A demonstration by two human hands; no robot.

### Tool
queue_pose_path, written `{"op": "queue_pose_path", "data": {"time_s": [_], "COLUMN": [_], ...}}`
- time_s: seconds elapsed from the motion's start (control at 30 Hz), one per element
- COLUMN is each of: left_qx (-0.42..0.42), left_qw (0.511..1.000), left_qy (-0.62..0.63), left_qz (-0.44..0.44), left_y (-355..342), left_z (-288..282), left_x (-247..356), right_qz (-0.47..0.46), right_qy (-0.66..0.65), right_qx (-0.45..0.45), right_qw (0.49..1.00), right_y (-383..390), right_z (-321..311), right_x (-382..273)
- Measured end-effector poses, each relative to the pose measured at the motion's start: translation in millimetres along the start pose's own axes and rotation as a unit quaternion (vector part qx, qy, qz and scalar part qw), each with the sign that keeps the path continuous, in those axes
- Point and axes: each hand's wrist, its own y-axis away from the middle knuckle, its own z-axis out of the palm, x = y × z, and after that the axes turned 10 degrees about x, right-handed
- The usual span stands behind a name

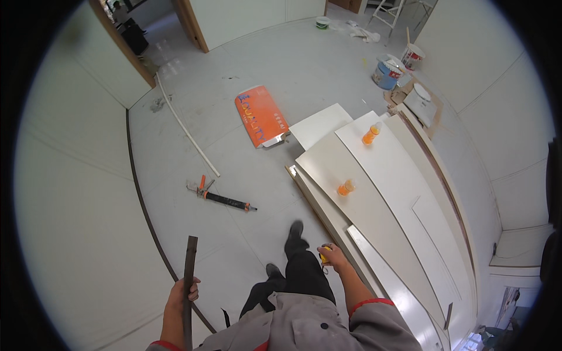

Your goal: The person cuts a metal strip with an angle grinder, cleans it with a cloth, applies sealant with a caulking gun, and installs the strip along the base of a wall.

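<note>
My left hand (182, 292) is closed around a long, dark, flat strip (190, 260), held roughly upright. My right hand (335, 258) grips a small yellow tape measure (324, 253) beside a stack of pale boards (380, 193) on my right. On the boards stand two orange bottles (346, 188), one farther back, and a short dark strip (448, 316) lies near their lower end. A black caulking gun (227, 200) with orange handle parts lies on the floor ahead-left of my feet.
An orange board (260, 111) and a white pipe (187, 131) lie on the grey floor (222, 152). Several paint buckets (386, 73), cardboard and a white stepladder (380, 17) are at the back right. White walls flank me; a person (120, 14) is beyond the left doorway.
</note>
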Motion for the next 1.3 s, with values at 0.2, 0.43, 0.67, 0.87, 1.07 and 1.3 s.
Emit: {"op": "queue_pose_path", "data": {"time_s": [0.2,0.43,0.67,0.87,1.07,1.3], "left_qx": [0.089,0.168,0.156,0.028,-0.147,-0.423], "left_qw": [0.994,0.981,0.981,0.991,0.984,0.903], "left_qy": [-0.065,-0.045,-0.06,-0.027,-0.075,0.03], "left_qz": [-0.026,-0.09,-0.094,-0.132,-0.074,-0.072], "left_y": [-86.9,-134.6,-212.4,-324.9,-448.8,-504.0], "left_z": [39.2,203.0,239.2,221.9,357.3,509.7], "left_x": [107.8,229.7,322.7,423.8,619.9,807.3], "right_qz": [0.039,-0.007,-0.006,-0.042,-0.016,-0.012], "right_qy": [0.005,0.218,0.3,0.289,0.126,0.009], "right_qx": [0.049,0.197,0.338,0.304,0.267,0.199], "right_qw": [0.998,0.956,0.892,0.907,0.955,0.98], "right_y": [-206.4,-391.3,-474.9,-434.3,-374.0,-319.6], "right_z": [37.9,12.7,-44.8,-36.8,11.4,92.7], "right_x": [-83.9,-181.7,-252.3,-293.9,-351.9,-572.6]}}
